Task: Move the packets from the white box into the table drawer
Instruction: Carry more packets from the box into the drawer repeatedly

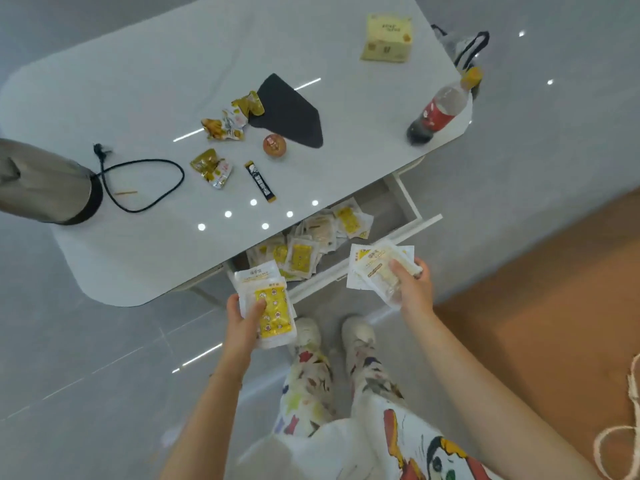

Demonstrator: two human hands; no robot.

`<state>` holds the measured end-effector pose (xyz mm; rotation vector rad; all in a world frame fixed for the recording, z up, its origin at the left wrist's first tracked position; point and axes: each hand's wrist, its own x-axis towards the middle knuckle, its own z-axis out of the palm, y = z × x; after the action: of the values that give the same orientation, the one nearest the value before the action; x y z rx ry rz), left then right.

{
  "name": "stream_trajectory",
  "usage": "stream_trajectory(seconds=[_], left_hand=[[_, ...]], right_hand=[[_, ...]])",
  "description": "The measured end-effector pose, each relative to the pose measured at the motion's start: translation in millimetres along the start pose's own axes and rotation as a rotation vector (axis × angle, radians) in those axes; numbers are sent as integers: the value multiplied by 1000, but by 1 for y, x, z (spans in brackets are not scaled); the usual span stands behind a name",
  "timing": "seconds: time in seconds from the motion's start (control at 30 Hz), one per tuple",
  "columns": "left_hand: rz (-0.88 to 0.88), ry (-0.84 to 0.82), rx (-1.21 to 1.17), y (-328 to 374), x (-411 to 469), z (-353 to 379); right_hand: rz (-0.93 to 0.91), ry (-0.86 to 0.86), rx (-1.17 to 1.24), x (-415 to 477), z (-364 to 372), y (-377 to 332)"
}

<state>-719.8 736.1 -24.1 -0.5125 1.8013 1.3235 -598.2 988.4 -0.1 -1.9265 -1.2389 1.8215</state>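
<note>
Yellow-and-white snack packets in both hands. Left hand [242,317] grips a small stack of packets [272,306], thumb pressed on the yellow top face, fingers curled under; the stack sits just in front of the near left end of the drawer. Right hand [414,285] clutches a fanned bunch of packets [374,268], fingers wrapped over the top, held at the drawer front edge. Drawer [384,206] of the white table [173,81] is pulled out; loose packets [311,244] are piled inside, mostly left and middle, with the right end showing bare grey bottom. On the tabletop: steel kettle [41,181] with black cord [145,181], crumpled wrappers [228,121], black sachet stick [261,181], dark mat [291,112], cola bottle [438,112] lying on its side, yellow tissue pack [386,38].
</note>
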Motion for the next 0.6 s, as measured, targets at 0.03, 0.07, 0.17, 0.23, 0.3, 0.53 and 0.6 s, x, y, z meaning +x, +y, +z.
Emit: stream_trajectory(seconds=[0.03,0.07,0.17,0.23,0.3,0.53,0.6], left_hand=[[-20,2,12,-8,25,4],[-34,2,25,-16,51,9],[-55,-44,101,-44,136,27],[-33,-60,136,-59,189,42],[-8,-38,147,-72,235,58],[28,152,308,-101,301,90],[84,207,339,-104,290,92]], right_hand=[[4,-4,-18,22,14,5],[2,-6,-39,48,28,12],[-51,-16,-142,129,70,36],[-77,-69,-215,182,98,56],[-83,-118,-298,229,123,78],[-67,-113,-376,303,163,132],[-68,-54,-455,298,162,131]])
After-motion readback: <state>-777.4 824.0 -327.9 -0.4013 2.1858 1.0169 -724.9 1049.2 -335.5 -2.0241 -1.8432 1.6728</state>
